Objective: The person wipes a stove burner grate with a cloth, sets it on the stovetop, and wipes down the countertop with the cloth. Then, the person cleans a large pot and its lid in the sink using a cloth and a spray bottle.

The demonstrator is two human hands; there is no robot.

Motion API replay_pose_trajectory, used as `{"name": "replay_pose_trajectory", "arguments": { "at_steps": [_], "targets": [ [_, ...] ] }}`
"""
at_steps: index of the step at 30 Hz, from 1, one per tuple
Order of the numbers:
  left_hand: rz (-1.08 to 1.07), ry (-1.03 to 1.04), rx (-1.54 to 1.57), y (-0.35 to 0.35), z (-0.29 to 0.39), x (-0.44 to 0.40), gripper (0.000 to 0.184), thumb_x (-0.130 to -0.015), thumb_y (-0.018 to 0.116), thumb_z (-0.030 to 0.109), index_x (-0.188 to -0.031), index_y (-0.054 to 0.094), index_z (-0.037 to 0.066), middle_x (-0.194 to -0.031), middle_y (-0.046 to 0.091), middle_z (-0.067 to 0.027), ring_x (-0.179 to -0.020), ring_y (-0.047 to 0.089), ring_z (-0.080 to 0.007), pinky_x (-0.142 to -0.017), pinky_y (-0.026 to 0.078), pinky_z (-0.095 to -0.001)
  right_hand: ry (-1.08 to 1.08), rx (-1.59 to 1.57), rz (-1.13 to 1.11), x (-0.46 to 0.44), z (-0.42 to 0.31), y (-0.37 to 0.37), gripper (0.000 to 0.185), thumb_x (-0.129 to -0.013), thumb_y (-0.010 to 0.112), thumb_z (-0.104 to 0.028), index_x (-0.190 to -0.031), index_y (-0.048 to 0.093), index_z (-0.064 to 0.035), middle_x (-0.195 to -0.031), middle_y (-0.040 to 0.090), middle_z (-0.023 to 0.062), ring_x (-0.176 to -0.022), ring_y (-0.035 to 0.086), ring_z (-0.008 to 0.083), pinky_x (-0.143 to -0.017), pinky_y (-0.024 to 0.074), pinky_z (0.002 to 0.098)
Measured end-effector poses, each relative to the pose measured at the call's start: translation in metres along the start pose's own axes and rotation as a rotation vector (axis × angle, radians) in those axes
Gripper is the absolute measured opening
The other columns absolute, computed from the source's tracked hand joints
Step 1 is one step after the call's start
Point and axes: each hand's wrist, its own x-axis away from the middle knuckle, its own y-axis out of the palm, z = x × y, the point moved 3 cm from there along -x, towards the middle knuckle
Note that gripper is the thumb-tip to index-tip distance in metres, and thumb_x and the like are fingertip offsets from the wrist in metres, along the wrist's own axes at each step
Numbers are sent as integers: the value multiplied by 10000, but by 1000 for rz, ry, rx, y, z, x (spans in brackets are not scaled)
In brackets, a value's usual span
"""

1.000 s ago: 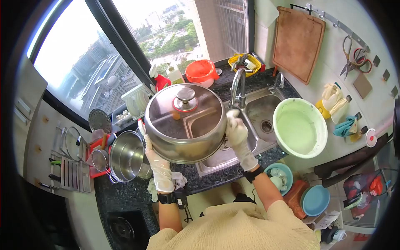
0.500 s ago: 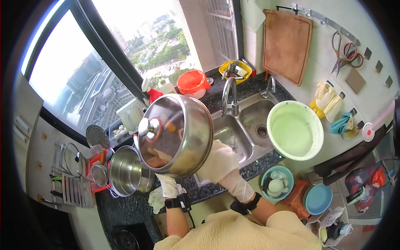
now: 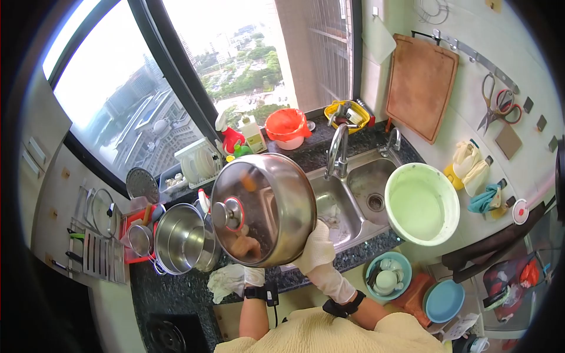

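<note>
A large domed steel pot lid (image 3: 294, 217) with a glass window and a round knob hangs tilted over the counter edge. My gloved right hand (image 3: 318, 250) grips its lower right rim. Pale cloth-like material shows around those fingers; whether it is glove or cloth I cannot tell. Just below the lid, my gloved left hand (image 3: 252, 275) is closed on a crumpled white cloth (image 3: 223, 285), its fingers partly hidden. A deep steel pot (image 3: 176, 247) stands left of the lid. Behind the lid to the right is the double sink (image 3: 353, 232).
A pale green basin (image 3: 421, 203) sits right of the sink, near the tap (image 3: 338, 153). A red spray bottle (image 3: 231, 138), an orange-lined tub (image 3: 288, 126) and a yellow basket (image 3: 348, 115) line the window ledge. Below stands a teal bowl of dishes (image 3: 388, 275).
The lid has come down slightly and turned, its knob now lower. My left hand has dropped from beneath the lid to the white cloth. My right hand stays at the rim.
</note>
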Motion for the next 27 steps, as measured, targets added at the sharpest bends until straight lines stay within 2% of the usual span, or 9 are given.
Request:
{"name": "replay_pose_trajectory", "arguments": {
  "at_steps": [5,7,8,12,15,16,19,24,27],
  "targets": [
    [-9,-41,32,-5,4,3,425,-1008,427,327,-1282,500,9,-1002,598,-56,-810,592,-164,-714,510,-278,114,-575,-44,-18,35,8,420,-841,627,-276,-1162,493,-41,-935,647,158,-803,662,305,-676,539,401],
    [-18,-56,61,-6,12,1,427,-1008,427,329,-1284,499,10,-1002,597,-56,-806,591,-163,-711,509,-277,661,-1456,-175,-28,39,12,329,-895,538,-341,-1034,569,-43,-854,642,143,-743,663,285,-580,553,446],
    [-28,-66,87,-5,22,-3,428,-1008,427,329,-1284,499,10,-1002,597,-56,-804,590,-162,-709,509,-277,657,-1350,-180,-32,24,-4,374,-917,419,-390,-1011,573,-62,-819,636,141,-683,658,297,-487,547,448],
    [-413,-239,452,5,77,-24,446,-1007,430,350,-1291,502,14,-1001,608,-57,-777,582,-149,-691,503,-270,768,-1025,-285,-47,51,-21,281,-884,530,-338,-923,601,-69,-706,621,118,-636,649,277,-495,537,395],
    [-551,-360,292,-5,94,-42,447,-997,448,397,-1207,573,22,-936,655,-54,-752,603,-131,-674,503,-277,-262,-11,-281,-63,76,-26,385,-763,718,-325,-991,615,-32,-836,668,154,-735,684,269,-642,550,366],
    [-571,-363,200,-9,96,-45,428,-994,463,387,-1185,586,24,-924,662,-51,-757,613,-130,-684,508,-279,-103,-45,-357,-67,82,-22,444,-642,819,-236,-976,616,-24,-829,671,146,-757,688,243,-665,536,338],
    [-465,-361,176,8,121,-25,328,-979,524,311,-1109,627,28,-947,678,-39,-815,645,-134,-748,524,-293,-56,-193,-296,-75,100,-9,425,-655,809,-250,-969,628,-29,-797,671,141,-743,682,219,-666,537,335],
    [-238,-298,195,-4,123,2,356,-965,542,335,-1111,628,22,-1017,677,-70,-886,640,-179,-805,513,-333,87,-576,-437,-77,101,12,182,-796,661,-209,-865,663,-41,-729,663,77,-661,641,185,-592,518,319],
    [-120,-303,219,-23,147,22,365,-966,541,319,-1143,610,8,-1064,666,-88,-909,639,-205,-848,513,-365,405,-979,-653,-72,115,46,171,-824,631,-207,-847,648,-39,-729,651,71,-637,620,187,-564,504,327]
  ]
}}
